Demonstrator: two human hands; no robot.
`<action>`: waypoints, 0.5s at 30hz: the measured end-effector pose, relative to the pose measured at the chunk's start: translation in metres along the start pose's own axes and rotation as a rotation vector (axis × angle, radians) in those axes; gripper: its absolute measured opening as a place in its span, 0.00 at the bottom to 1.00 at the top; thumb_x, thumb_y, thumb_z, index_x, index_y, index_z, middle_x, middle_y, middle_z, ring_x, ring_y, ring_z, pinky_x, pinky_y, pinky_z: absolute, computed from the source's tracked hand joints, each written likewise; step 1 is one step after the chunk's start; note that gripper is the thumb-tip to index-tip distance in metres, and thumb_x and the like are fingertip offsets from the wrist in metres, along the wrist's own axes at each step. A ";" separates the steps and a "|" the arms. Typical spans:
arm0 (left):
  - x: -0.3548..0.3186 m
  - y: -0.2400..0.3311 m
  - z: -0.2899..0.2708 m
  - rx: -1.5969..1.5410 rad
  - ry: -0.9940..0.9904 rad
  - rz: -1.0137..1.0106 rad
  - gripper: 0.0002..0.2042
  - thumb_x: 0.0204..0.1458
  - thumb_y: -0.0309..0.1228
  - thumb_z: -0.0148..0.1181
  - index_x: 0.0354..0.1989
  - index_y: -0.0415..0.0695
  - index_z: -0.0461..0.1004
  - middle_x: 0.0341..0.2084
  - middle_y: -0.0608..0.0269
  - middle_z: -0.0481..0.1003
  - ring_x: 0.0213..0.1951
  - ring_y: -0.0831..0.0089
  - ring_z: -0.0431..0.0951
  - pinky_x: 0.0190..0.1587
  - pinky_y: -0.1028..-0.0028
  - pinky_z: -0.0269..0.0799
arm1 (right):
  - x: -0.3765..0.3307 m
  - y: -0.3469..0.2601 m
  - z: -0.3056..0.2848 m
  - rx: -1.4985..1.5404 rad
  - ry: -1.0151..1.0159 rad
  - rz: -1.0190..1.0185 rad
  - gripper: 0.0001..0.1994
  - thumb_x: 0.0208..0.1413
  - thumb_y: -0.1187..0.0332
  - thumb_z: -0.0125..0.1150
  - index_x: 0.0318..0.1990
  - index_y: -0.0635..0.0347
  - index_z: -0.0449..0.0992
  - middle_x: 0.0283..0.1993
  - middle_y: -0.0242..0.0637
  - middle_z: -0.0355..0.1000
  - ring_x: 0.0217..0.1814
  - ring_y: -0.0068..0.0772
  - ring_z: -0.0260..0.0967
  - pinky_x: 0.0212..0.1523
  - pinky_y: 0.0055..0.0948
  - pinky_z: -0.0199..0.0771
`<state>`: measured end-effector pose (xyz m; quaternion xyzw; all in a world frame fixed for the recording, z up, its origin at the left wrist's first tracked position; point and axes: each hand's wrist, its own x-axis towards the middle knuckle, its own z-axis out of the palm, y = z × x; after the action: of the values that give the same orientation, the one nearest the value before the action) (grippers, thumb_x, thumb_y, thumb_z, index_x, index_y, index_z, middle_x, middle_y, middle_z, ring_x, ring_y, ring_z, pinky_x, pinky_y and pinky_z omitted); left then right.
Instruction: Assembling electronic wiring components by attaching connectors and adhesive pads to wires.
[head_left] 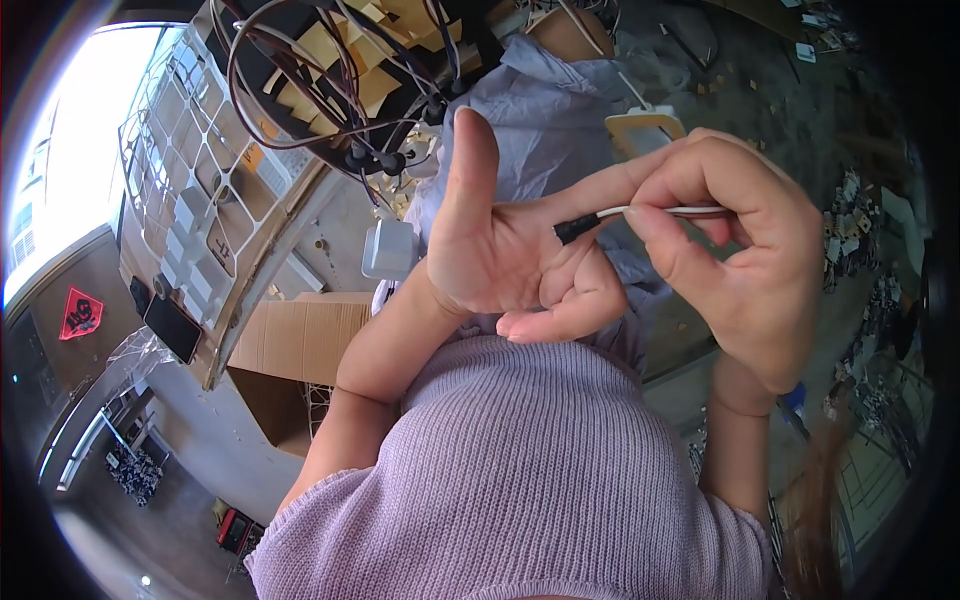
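My right hand [745, 240] is closed, pinching a thin white cable [612, 211] between thumb and fingers. A short black end piece [576, 230] on that cable points left, over the palm side of my left hand [500, 255]. That left hand is turned palm up with its thumb spread upward. Its index finger reaches toward the right hand, while the other fingers curl loosely with nothing visible in them. Whether the black piece touches the left hand I cannot tell. The cable's far end is hidden behind the right hand's fingers.
Dark cables with black plugs [388, 162] hang at the upper left. Below them is a white square block [390, 248]. A bench edge with a dark phone [172, 330] lies left, above an open cardboard box [300, 335]. Grey-purple cloth [525, 110] lies beyond my hands.
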<state>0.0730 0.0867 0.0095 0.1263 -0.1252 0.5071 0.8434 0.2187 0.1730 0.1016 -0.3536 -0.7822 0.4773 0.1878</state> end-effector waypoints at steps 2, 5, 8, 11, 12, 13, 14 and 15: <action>0.000 0.001 0.000 -0.010 0.005 -0.012 0.60 0.37 0.81 0.16 0.70 0.43 0.23 0.13 0.59 0.68 0.11 0.80 0.64 0.13 0.84 0.53 | 0.002 0.000 -0.002 -0.030 -0.011 -0.018 0.05 0.43 0.81 0.61 0.26 0.64 0.72 0.27 0.26 0.65 0.25 0.12 0.52 0.25 0.15 0.49; -0.002 0.002 -0.001 -0.014 -0.007 -0.014 0.58 0.39 0.80 0.17 0.70 0.44 0.23 0.13 0.59 0.68 0.11 0.80 0.64 0.13 0.83 0.54 | 0.005 0.003 -0.003 -0.021 -0.041 -0.063 0.05 0.43 0.81 0.62 0.26 0.63 0.72 0.27 0.26 0.65 0.24 0.13 0.51 0.24 0.15 0.48; -0.004 0.005 0.001 0.125 0.051 -0.011 0.45 0.56 0.68 0.24 0.71 0.43 0.31 0.10 0.64 0.67 0.10 0.84 0.62 0.12 0.86 0.52 | 0.008 0.006 -0.003 0.004 -0.056 -0.040 0.05 0.43 0.81 0.62 0.27 0.63 0.72 0.26 0.25 0.64 0.24 0.13 0.50 0.24 0.16 0.48; -0.002 0.016 0.006 0.265 0.194 -0.086 0.29 0.65 0.41 0.30 0.69 0.37 0.38 0.07 0.63 0.66 0.06 0.80 0.62 0.09 0.84 0.54 | 0.012 0.006 -0.004 -0.120 -0.077 -0.079 0.04 0.44 0.81 0.62 0.27 0.64 0.73 0.26 0.25 0.64 0.24 0.13 0.51 0.25 0.15 0.49; -0.003 0.016 0.009 0.266 0.189 -0.084 0.29 0.65 0.41 0.30 0.69 0.37 0.38 0.07 0.63 0.66 0.06 0.80 0.62 0.09 0.84 0.54 | 0.013 0.007 -0.006 -0.031 -0.081 -0.051 0.04 0.45 0.81 0.61 0.28 0.64 0.73 0.27 0.25 0.64 0.25 0.12 0.52 0.26 0.15 0.49; -0.006 0.015 0.015 0.258 0.232 -0.071 0.29 0.64 0.39 0.30 0.69 0.35 0.39 0.06 0.62 0.66 0.06 0.79 0.63 0.09 0.84 0.57 | 0.013 0.007 -0.008 0.056 -0.086 -0.024 0.03 0.46 0.81 0.61 0.28 0.64 0.73 0.27 0.25 0.64 0.25 0.12 0.53 0.26 0.14 0.50; -0.006 0.017 0.018 0.250 0.263 -0.062 0.28 0.64 0.37 0.30 0.68 0.33 0.39 0.06 0.61 0.67 0.06 0.78 0.65 0.08 0.83 0.59 | 0.008 0.006 -0.012 0.146 -0.050 0.075 0.03 0.48 0.79 0.61 0.30 0.66 0.73 0.28 0.27 0.65 0.28 0.14 0.57 0.30 0.14 0.53; -0.006 0.022 0.019 0.298 0.255 -0.054 0.28 0.62 0.34 0.29 0.67 0.29 0.39 0.05 0.60 0.66 0.05 0.76 0.66 0.08 0.82 0.63 | 0.007 0.009 -0.018 0.207 -0.014 0.057 0.04 0.48 0.79 0.62 0.31 0.66 0.74 0.28 0.28 0.65 0.30 0.15 0.58 0.31 0.15 0.55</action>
<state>0.0490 0.0857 0.0272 0.1877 0.0625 0.5092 0.8376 0.2288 0.1912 0.1018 -0.3509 -0.7196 0.5633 0.2045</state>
